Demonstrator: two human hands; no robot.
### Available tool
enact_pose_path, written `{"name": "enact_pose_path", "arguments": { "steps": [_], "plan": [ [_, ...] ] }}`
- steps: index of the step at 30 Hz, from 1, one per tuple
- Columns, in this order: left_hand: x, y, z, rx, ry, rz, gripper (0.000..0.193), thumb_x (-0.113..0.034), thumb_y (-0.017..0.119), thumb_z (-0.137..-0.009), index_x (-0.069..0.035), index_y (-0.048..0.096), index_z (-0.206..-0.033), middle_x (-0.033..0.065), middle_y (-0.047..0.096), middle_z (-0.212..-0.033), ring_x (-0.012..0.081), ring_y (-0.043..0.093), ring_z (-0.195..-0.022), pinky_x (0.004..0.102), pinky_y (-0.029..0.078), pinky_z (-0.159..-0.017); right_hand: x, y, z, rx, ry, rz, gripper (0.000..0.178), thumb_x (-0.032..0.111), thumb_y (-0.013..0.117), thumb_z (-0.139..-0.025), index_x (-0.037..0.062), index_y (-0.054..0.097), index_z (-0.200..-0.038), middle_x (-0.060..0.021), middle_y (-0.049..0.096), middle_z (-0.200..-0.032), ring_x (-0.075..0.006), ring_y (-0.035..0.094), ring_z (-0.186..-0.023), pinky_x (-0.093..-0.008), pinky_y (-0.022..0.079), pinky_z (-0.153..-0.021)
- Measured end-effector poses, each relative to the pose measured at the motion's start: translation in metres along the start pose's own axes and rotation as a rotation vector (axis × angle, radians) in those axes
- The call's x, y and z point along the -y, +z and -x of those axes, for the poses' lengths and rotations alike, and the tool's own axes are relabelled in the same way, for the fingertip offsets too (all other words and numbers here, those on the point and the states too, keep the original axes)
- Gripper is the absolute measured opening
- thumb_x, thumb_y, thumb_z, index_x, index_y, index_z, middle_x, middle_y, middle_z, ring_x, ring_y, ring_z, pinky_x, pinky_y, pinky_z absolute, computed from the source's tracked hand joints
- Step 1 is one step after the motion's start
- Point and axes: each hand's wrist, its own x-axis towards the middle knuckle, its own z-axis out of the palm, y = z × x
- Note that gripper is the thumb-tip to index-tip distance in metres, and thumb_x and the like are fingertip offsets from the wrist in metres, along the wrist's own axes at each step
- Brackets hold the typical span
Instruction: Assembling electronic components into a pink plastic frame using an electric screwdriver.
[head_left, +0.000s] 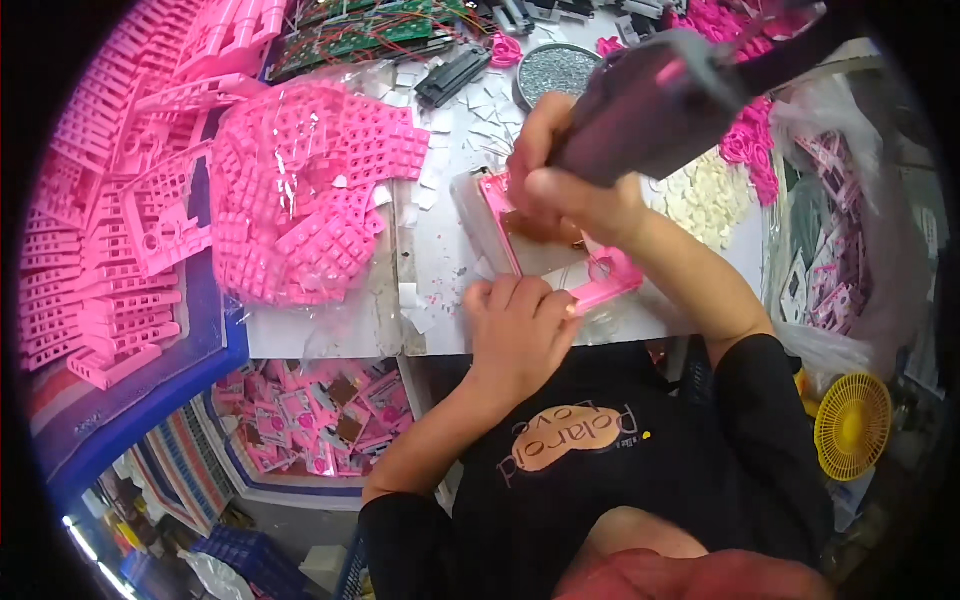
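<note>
At the far left, stacks of pink frames (85, 260) overlap too closely to count, and the dark rim of the view cuts off the outer ones. Below, one open box (300, 492) holds a jumble of pink pieces (325, 415), partly hidden under the desk (440, 335). One clear bag (300, 190) bulges with pink button grids, too many to count through the shiny film. Behind it, green circuit boards (350, 40) with red wires run out at the top edge. The left hand (520, 325) is clamped on the near edge of one pink case (605, 290), which lies at the middle of the desk's near side, its far part covered by the right hand. One round dish (555, 75) holds a heap of tiny grey parts that cannot be told apart. The right hand (580, 185) is closed around one dark grey power tool (650, 110); the tool's tip is hidden, and its upper end is blurred. Right of that arm lies one pile of small cream pieces (705, 205), uncountable and half covered. Farther right, one clear bag holds pink and white parts (835, 235), beside one yellow round grille (853, 425), its surroundings dim.
</note>
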Motion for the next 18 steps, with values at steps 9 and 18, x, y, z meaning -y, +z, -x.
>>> {"name": "enact_pose_path", "arguments": {
  "steps": [9,18],
  "plan": [
    [0.017,-0.017,-0.027,0.123,-0.06,0.226,0.008,-0.007,0.07,-0.088,-0.003,0.065,-0.092,0.0138,0.065,-0.083,0.0335,0.062,-0.079,0.041,0.048,-0.071,0.02,-0.046,0.067,-0.069,0.2,0.712,0.065,0.008,0.073,-0.087,0.0069,0.05,-0.147,-0.0051,0.069,-0.096,-0.0174,0.065,-0.082,-0.0327,0.052,-0.075],
    [0.02,-0.009,-0.04,0.0,-0.403,0.594,0.012,0.0,0.067,-0.09,-0.001,0.066,-0.102,0.0124,0.068,-0.088,0.0277,0.064,-0.076,0.0345,0.051,-0.07,0.002,-0.039,0.056,0.3,0.098,0.638,0.038,0.012,0.074,-0.086,0.009,0.065,-0.123,-0.0108,0.073,-0.091,-0.0297,0.069,-0.084,-0.0402,0.054,-0.076]
  ]
}}
